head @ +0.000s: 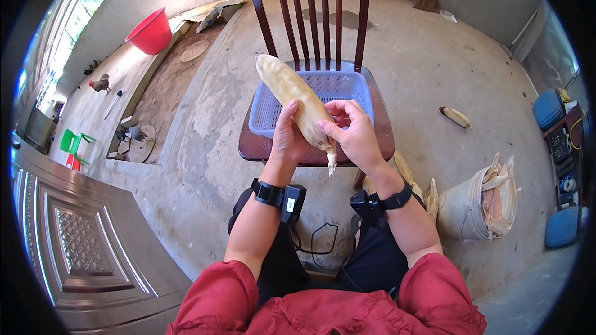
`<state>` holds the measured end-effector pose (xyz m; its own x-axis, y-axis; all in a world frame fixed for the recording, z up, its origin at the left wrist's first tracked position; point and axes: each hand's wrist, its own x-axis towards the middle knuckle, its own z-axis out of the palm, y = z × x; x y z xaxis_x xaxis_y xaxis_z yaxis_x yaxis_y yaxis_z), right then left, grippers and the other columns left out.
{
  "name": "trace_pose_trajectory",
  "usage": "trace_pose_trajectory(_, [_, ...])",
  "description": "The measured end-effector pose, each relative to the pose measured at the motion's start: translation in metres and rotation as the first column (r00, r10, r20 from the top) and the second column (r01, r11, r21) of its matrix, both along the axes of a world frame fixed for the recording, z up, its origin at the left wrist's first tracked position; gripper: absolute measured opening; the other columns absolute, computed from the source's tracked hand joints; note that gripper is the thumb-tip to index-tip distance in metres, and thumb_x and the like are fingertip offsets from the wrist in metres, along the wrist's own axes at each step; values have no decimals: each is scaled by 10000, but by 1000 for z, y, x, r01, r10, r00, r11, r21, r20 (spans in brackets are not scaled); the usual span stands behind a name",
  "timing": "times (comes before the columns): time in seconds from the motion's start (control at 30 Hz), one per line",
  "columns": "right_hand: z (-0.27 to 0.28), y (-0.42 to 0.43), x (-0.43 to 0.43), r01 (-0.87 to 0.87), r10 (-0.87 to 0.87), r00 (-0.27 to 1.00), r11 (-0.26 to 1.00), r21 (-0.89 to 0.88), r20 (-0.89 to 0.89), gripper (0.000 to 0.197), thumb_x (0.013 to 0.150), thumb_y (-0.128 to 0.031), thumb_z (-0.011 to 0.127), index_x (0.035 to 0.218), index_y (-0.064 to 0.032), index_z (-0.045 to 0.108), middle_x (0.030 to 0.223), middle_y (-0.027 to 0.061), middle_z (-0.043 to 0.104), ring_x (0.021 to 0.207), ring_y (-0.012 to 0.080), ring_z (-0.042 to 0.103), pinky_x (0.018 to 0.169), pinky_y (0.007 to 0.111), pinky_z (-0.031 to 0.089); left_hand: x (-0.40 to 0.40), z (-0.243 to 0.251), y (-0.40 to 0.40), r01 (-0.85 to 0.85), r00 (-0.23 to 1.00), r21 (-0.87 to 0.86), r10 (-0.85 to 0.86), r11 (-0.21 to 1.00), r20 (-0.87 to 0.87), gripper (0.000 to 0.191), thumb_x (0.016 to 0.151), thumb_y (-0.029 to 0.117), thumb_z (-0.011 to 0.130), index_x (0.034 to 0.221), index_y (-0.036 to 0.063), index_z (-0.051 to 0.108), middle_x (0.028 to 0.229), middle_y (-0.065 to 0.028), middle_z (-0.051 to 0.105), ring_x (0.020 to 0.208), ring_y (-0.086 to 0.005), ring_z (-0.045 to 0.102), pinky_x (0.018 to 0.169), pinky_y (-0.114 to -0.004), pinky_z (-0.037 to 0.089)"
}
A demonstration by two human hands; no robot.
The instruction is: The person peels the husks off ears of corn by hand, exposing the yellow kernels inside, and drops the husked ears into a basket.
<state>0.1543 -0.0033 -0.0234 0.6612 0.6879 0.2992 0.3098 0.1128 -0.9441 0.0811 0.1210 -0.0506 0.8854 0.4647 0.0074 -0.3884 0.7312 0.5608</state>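
A dried ear of corn in its pale husk [294, 90] lies slantwise in front of me, its short stalk end pointing down towards me. My left hand [291, 132] holds it from the left and below, thumb across the husk. On the other side, my right hand [352, 131] has its thumb and fingers on the husk near the stalk end. Behind and under the ear is a light purple plastic basket [265, 114] with holes in its sides. The basket rests on the seat of a dark red wooden chair [384, 137].
At right, a whitish bucket [461, 209] is stuffed with husks, with more husks [431, 200] beside it. Another husked ear [456, 117] lies on the concrete floor. A metal door [93, 242] stands at left. Farther off are a red basin [151, 32] and a chicken [99, 83].
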Motion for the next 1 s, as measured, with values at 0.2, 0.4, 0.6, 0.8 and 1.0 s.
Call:
trace_pose_trajectory(0.2, [9,-5,-16,77,-79,973,997,20,217,289,725,-102,730,962,-14,591,887,38,531,784,136,525,736,267,464,0,-3,3,24,1000,-40,-24,999,10,572,783,440,579,1138,8,461,1015,-148,558,918,-266,574,809,-413,500])
trace_pose_trajectory(0.4, [5,-5,-17,66,-68,979,998,13,194,413,715,-160,746,1040,7,553,905,103,536,770,208,567,707,294,486,4,-8,6,28,1000,-86,-27,996,13,811,712,711,543,1144,28,474,1025,-143,561,922,-289,571,812,-464,493])
trace_pose_trajectory(0.6, [-2,-3,-15,-84,75,989,995,-61,-131,613,710,-214,753,1191,12,448,1020,154,516,926,261,545,813,347,460,3,-1,5,29,999,-67,-28,997,29,753,785,687,468,1202,61,463,1130,-155,548,996,-304,558,872,-475,463])
trace_pose_trajectory(0.8, [-1,0,-26,257,-220,797,966,13,562,597,682,-129,749,1196,-40,458,1072,139,458,995,290,491,848,373,436,3,1,1,28,997,70,-33,997,65,699,827,612,482,1234,45,439,1216,-163,516,1092,-284,517,961,-438,409])
trace_pose_trajectory(1.0, [5,0,-25,276,-295,754,953,125,586,361,709,-63,710,1036,-27,561,1016,124,475,929,277,507,794,356,445,-1,1,6,21,997,67,-26,998,78,563,761,388,616,1178,44,458,1106,-143,551,1054,-286,533,957,-446,407])
